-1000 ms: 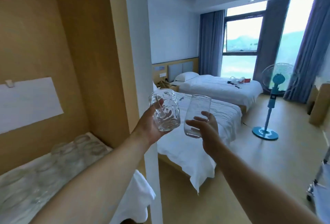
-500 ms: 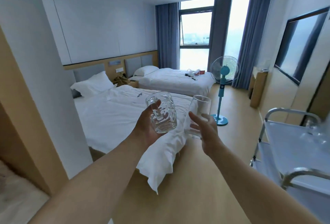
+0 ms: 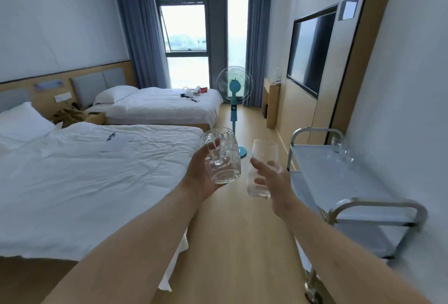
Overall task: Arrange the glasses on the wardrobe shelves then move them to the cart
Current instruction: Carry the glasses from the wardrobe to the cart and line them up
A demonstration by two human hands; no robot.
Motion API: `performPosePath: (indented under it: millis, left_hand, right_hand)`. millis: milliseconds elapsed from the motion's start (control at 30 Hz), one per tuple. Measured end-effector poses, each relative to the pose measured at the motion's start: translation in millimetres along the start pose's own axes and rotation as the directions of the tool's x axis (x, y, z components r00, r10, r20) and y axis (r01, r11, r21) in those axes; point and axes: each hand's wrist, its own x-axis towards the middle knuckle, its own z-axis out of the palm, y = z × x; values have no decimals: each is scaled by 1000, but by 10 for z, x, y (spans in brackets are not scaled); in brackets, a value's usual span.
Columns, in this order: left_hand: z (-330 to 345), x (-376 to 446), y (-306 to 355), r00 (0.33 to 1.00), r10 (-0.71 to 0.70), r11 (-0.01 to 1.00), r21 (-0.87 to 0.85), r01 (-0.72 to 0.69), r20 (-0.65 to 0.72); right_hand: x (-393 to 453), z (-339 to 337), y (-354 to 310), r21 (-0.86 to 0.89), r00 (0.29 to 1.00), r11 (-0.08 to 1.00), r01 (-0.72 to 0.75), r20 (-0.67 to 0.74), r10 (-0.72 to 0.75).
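Note:
My left hand (image 3: 202, 177) grips a squat, dimpled clear glass (image 3: 224, 158), held upright in the air above the floor. My right hand (image 3: 274, 182) holds a tall, straight clear glass (image 3: 260, 170) just to the right of it, fingers wrapped round its lower half. The metal cart (image 3: 344, 182) stands to the right, its pale top shelf close to my right hand. Several clear glasses (image 3: 341, 148) stand at the far right corner of that top shelf. The wardrobe is out of view.
A white bed (image 3: 92, 177) fills the left side, a second bed (image 3: 164, 105) behind it. A blue standing fan (image 3: 234, 100) is ahead on the wooden floor. A dark screen (image 3: 310, 51) hangs on the right wall above the cart.
The view has swung right from the wardrobe shelf to the room and the cart. Both hands still carry their glasses, now nearer the cart.

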Motion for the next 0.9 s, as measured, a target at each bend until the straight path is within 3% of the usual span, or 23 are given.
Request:
performPosePath:
  millis: [467,900]
  left_hand:
    - [-322,1351,148,936,-250,968,40,248,247]
    - [-447,2459,-53,925,-343,937,124,325,165]
  right_hand:
    - [576,-36,104,-35,939,999,9,-344,-21]
    - [1596,-277,281,-55,900,998,-30,-436,3]
